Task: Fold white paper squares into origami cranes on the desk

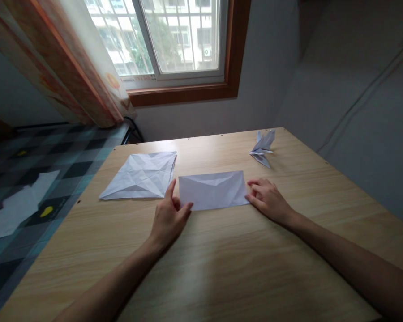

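Observation:
A folded sheet of white paper (213,192) lies on the wooden table, a wide rectangle with a shallow V-shaped crease near its far edge. At its near left corner is my left hand (169,214), the thumb touching the corner, the index finger stretched forward and the other fingers bent. My right hand (268,199) is at the right edge, its fingers bent and the thumb against the near right corner, closed on the paper there. Left of it lies a creased, squarish stack of white paper (141,174). Farther back on the right stands a folded paper bird (263,145).
The light wooden table (228,264) reaches back toward a wall and a window (184,40). On the left, a checked cloth surface (74,170) holds loose white paper (20,208). An orange curtain (70,58) hangs beside the window.

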